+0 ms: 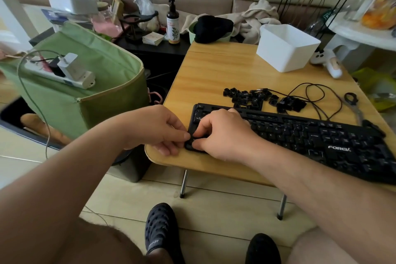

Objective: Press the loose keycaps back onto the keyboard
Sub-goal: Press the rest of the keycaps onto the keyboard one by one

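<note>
A black keyboard (310, 137) lies slanted across the low wooden table (214, 75). Several loose black keycaps (257, 98) are heaped just behind its top edge. Both hands work at the keyboard's near left corner. My left hand (154, 128) has its fingers curled, and its thumb and fingertips pinch at the corner. My right hand (222, 133) covers the left block of keys, with thumb and forefinger pinching a small black keycap (198, 137) over the corner. The keys under my right hand are hidden.
A white plastic box (287, 47) stands at the table's back right, with a white controller (325, 60) beside it. The keyboard cable (317, 96) and a wire keycap puller (353, 103) lie behind the keyboard. A green fabric bin (85, 83) carrying a power strip stands left of the table.
</note>
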Available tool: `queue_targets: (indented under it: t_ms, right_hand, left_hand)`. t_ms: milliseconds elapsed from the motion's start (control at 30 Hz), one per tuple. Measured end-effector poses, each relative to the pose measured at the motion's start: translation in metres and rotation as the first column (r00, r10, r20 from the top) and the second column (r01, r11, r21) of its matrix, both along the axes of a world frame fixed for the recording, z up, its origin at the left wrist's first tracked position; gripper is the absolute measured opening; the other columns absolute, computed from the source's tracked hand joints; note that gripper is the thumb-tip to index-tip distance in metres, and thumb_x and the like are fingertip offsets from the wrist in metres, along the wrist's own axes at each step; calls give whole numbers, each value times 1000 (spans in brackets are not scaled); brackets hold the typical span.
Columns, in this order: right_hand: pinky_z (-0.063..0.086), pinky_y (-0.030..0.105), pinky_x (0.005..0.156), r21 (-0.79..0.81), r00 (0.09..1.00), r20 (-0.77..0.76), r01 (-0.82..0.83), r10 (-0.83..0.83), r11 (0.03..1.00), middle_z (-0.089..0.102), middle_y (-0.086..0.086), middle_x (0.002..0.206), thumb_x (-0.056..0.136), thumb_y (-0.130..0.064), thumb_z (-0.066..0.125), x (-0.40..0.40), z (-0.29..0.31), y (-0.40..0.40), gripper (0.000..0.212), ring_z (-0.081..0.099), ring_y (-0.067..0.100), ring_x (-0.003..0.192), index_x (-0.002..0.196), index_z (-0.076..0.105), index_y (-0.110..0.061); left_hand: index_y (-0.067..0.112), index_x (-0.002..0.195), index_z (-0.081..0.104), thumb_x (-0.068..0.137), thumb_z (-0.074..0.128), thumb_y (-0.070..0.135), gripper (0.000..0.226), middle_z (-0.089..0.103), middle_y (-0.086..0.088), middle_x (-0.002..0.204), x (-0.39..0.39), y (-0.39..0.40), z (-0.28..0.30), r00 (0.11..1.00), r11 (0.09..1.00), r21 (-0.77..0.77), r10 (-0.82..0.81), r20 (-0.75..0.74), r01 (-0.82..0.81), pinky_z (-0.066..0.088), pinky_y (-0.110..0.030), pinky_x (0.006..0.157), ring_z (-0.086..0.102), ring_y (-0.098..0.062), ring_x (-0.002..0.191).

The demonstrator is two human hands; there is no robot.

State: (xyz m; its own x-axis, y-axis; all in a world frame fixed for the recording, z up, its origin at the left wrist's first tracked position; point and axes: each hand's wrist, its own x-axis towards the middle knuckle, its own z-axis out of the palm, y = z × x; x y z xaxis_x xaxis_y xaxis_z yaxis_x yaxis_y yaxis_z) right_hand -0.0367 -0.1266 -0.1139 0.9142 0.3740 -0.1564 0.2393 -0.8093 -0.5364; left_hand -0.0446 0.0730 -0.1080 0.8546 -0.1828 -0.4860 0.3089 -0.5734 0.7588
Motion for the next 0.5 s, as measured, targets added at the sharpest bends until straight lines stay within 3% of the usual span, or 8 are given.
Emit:
queue_targets:
  t_ms: [333, 500]
  right_hand:
    - [31, 45, 91, -70, 1000, -2, 17, -17, 997, 66, -17, 95, 82, -41, 80, -1, 2, 8, 7, 40, 22, 120, 82, 76, -36]
    - [35, 47, 96, -51, 999, 16, 47, -46, 998, 64, -20, 93, 81, -39, 81, -3, 2, 9, 11, 47, 22, 118, 75, 72, -36]
  left_hand:
    - [9, 92, 80, 91, 80, 24, 16, 79, -9, 84, 6, -7, -2, 999, 997, 76, 26, -27, -24, 61, -28, 67, 76, -19, 75]
    - [10, 93, 81, 91, 80, 26, 16, 79, -8, 84, 6, -7, 0, 999, 997, 77, 29, -39, -26, 60, -26, 64, 74, -16, 71]
